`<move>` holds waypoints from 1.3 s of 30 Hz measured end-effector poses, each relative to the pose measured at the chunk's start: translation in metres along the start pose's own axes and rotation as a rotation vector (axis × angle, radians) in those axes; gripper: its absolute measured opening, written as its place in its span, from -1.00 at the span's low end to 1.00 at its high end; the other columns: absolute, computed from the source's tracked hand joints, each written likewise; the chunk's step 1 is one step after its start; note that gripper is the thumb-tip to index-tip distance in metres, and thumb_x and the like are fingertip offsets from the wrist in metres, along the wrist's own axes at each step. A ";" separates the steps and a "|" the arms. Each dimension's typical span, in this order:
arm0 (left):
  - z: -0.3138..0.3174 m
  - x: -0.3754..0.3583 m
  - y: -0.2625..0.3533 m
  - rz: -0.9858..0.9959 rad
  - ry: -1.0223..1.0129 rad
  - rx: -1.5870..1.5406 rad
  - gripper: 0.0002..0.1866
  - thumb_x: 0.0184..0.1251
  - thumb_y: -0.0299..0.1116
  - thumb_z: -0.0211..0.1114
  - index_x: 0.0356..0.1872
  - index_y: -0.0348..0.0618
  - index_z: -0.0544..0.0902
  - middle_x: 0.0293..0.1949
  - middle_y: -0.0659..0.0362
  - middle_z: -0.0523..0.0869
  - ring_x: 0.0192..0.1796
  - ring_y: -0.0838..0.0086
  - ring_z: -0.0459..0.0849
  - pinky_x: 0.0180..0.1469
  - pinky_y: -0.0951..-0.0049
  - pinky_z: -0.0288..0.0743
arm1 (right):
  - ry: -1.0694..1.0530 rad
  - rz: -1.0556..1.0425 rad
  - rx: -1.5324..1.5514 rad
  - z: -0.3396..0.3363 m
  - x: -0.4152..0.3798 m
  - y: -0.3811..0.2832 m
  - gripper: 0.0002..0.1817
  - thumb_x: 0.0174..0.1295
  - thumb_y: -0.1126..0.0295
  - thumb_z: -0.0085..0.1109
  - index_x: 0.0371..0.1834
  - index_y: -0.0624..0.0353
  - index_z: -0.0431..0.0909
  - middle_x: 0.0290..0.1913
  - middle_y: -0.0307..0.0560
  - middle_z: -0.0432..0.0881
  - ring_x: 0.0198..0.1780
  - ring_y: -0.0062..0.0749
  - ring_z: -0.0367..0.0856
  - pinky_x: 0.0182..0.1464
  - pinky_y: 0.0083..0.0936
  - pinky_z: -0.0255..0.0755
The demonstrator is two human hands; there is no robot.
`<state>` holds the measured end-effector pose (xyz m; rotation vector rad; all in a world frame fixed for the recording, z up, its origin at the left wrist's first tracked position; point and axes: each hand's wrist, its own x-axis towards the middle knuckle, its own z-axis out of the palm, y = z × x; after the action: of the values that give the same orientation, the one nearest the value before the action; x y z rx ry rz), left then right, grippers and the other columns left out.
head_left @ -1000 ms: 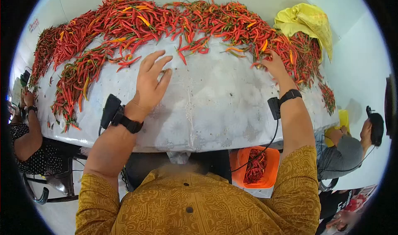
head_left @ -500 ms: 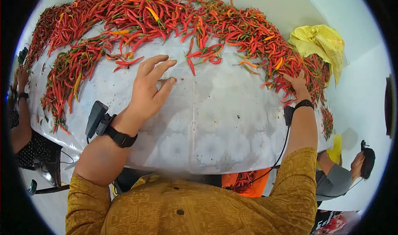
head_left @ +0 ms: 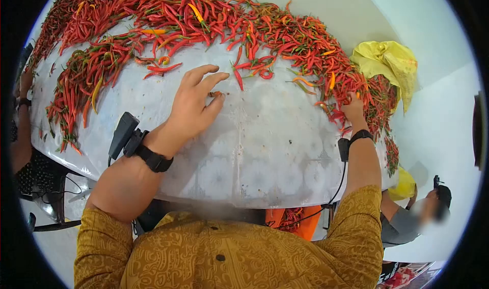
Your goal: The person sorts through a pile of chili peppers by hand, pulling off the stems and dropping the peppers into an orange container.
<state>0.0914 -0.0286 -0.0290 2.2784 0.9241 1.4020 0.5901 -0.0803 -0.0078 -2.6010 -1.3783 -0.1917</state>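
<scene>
Over the pale covered table (head_left: 265,156), left of the middle, hovers my left hand (head_left: 196,103), its fingers apart and slightly curled. A small dark reddish bit shows between its thumb and fingers, too small to tell whether it is held. Near it lie a few loose red chilies (head_left: 162,69). My right hand (head_left: 352,108) is at the inner edge of the right part of the chili pile (head_left: 321,49), its fingers bent among red chilies. What those fingers hold is too small to make out. Each wrist wears a black strap with a device.
Another heap of chilies (head_left: 76,85) extends down the left side. A yellow sack (head_left: 389,65) stands at the back right. An orange container (head_left: 305,223) with chilies is below the front edge. One person (head_left: 402,220) is at the right, another person's arm (head_left: 23,121) at the far left.
My right hand has moved slightly left and its fingers have bent in among the chilies. My left hand appears a little further right. The whole view has shifted slightly.
</scene>
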 end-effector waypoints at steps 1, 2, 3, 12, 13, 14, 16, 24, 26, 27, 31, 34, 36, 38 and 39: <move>0.000 0.000 -0.002 0.000 0.004 -0.005 -0.61 0.03 -0.48 0.25 -0.02 -0.11 0.58 0.08 -0.03 0.49 0.12 0.07 0.42 0.11 0.21 0.37 | -0.015 -0.078 -0.039 0.001 0.000 0.000 -0.23 -0.21 0.38 0.33 0.23 -0.03 0.33 0.10 0.32 0.39 0.13 0.12 0.38 0.17 -0.18 0.32; 0.001 -0.002 -0.004 -0.003 -0.009 0.006 -0.60 0.05 -0.45 0.26 0.00 -0.10 0.57 0.10 -0.01 0.48 0.14 0.09 0.42 0.14 0.23 0.35 | 0.017 -0.115 -0.091 0.007 -0.003 0.000 -0.29 -0.21 0.40 0.33 0.17 0.02 0.40 0.02 0.21 0.48 0.09 0.01 0.42 0.15 -0.28 0.34; 0.001 -0.002 -0.006 -0.007 -0.022 0.017 -0.59 0.07 -0.43 0.28 0.02 -0.10 0.56 0.13 0.01 0.48 0.16 0.11 0.43 0.18 0.25 0.32 | 0.018 -0.117 -0.097 0.008 -0.009 -0.008 -0.29 -0.21 0.40 0.33 0.17 0.02 0.40 0.02 0.21 0.48 0.09 0.01 0.42 0.15 -0.28 0.34; 0.000 -0.002 -0.011 -0.031 -0.024 -0.002 -0.60 0.04 -0.46 0.24 -0.01 -0.09 0.58 0.08 -0.02 0.49 0.11 0.09 0.42 0.10 0.23 0.40 | -0.366 -0.513 0.401 -0.049 -0.078 -0.147 -0.44 0.02 0.48 0.16 0.19 0.12 0.41 -0.07 0.01 0.58 -0.03 -0.37 0.55 -0.03 -0.49 0.41; -0.001 -0.003 -0.010 -0.036 -0.024 0.003 -0.60 0.04 -0.46 0.24 -0.01 -0.09 0.58 0.08 -0.02 0.49 0.11 0.09 0.42 0.10 0.23 0.40 | -0.414 -0.410 0.412 -0.052 -0.072 -0.153 -0.46 0.04 0.46 0.15 0.19 0.14 0.41 -0.05 0.00 0.59 -0.03 -0.36 0.57 -0.03 -0.51 0.41; -0.002 -0.003 -0.008 -0.059 -0.041 -0.017 -0.61 0.05 -0.45 0.27 -0.01 -0.11 0.57 0.10 -0.02 0.48 0.14 0.09 0.43 0.14 0.24 0.37 | -0.206 -0.428 0.205 -0.048 -0.050 -0.143 -0.45 0.05 0.36 0.17 0.20 0.13 0.41 0.03 0.03 0.59 0.04 -0.34 0.56 0.02 -0.53 0.39; -0.004 -0.003 -0.006 -0.088 -0.050 -0.028 -0.61 0.06 -0.44 0.30 0.00 -0.13 0.57 0.12 -0.02 0.48 0.16 0.09 0.44 0.17 0.24 0.34 | -0.196 -0.130 0.350 -0.059 -0.021 -0.129 -0.42 0.03 0.23 0.21 0.19 0.12 0.43 0.10 0.08 0.55 0.13 -0.32 0.52 0.13 -0.50 0.34; -0.001 -0.002 -0.004 -0.083 -0.073 -0.094 -0.62 0.05 -0.58 0.22 -0.03 -0.16 0.58 0.09 -0.02 0.46 0.12 0.15 0.47 0.05 0.33 0.51 | 0.057 0.088 0.035 0.007 0.053 -0.025 -0.02 -0.37 0.01 0.48 0.25 0.10 0.32 0.11 0.25 0.47 0.17 -0.08 0.45 0.19 -0.27 0.31; 0.000 -0.002 -0.003 -0.076 -0.079 -0.117 -0.62 0.05 -0.59 0.21 -0.03 -0.16 0.58 0.08 -0.02 0.46 0.11 0.16 0.47 0.01 0.36 0.55 | -0.021 -0.014 0.087 0.002 0.052 -0.025 -0.05 -0.36 0.10 0.47 0.24 0.10 0.32 0.08 0.20 0.50 0.13 -0.10 0.47 0.16 -0.29 0.33; 0.000 -0.001 -0.002 -0.060 -0.077 -0.139 -0.63 0.05 -0.60 0.20 -0.04 -0.17 0.58 0.07 -0.02 0.45 0.10 0.17 0.48 -0.03 0.40 0.58 | -0.088 -0.118 0.142 -0.005 0.050 -0.029 -0.08 -0.36 0.19 0.45 0.23 0.10 0.31 0.04 0.14 0.52 0.10 -0.12 0.50 0.14 -0.31 0.36; 0.002 -0.002 -0.003 -0.067 -0.074 -0.144 -0.64 0.04 -0.59 0.20 -0.05 -0.18 0.58 0.07 -0.02 0.47 0.09 0.14 0.49 0.01 0.35 0.54 | -0.159 0.005 0.146 -0.017 0.020 -0.051 -0.22 -0.30 0.34 0.36 0.17 0.13 0.38 0.02 0.06 0.54 0.03 -0.18 0.54 0.09 -0.35 0.39; 0.003 -0.002 -0.004 -0.018 -0.056 -0.092 -0.64 0.02 -0.55 0.22 -0.07 -0.17 0.59 0.06 -0.02 0.50 0.09 0.11 0.49 0.05 0.29 0.49 | -0.379 -0.094 0.227 -0.022 -0.010 -0.074 -0.27 -0.25 0.36 0.35 0.15 0.09 0.40 0.00 0.05 0.56 0.01 -0.11 0.56 0.09 -0.35 0.39; 0.003 -0.003 -0.006 -0.021 -0.036 -0.077 -0.65 0.02 -0.51 0.24 -0.08 -0.16 0.60 0.05 -0.01 0.53 0.09 0.09 0.48 0.08 0.25 0.44 | -0.308 -0.192 0.140 -0.015 -0.024 -0.081 -0.29 -0.22 0.39 0.31 0.16 0.11 0.38 0.02 0.07 0.55 0.04 -0.14 0.53 0.09 -0.37 0.37; 0.004 -0.002 -0.010 -0.015 -0.037 -0.053 -0.65 0.02 -0.49 0.24 -0.08 -0.16 0.60 0.05 -0.01 0.53 0.09 0.10 0.48 0.09 0.25 0.43 | -0.318 -0.219 0.107 -0.026 -0.047 -0.105 -0.31 -0.20 0.42 0.27 0.16 0.13 0.37 0.10 0.10 0.51 0.16 -0.10 0.46 0.16 -0.37 0.33; 0.005 -0.003 -0.011 -0.011 -0.040 -0.024 -0.66 0.03 -0.48 0.24 -0.08 -0.15 0.60 0.04 -0.01 0.53 0.09 0.10 0.48 0.10 0.24 0.42 | -0.318 -0.215 0.100 -0.027 -0.056 -0.113 -0.31 -0.20 0.42 0.27 0.16 0.13 0.37 0.10 0.10 0.51 0.16 -0.10 0.46 0.16 -0.37 0.33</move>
<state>0.0906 -0.0220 -0.0392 2.2720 0.9019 1.3512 0.4650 -0.0694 0.0189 -2.4751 -1.7221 0.2675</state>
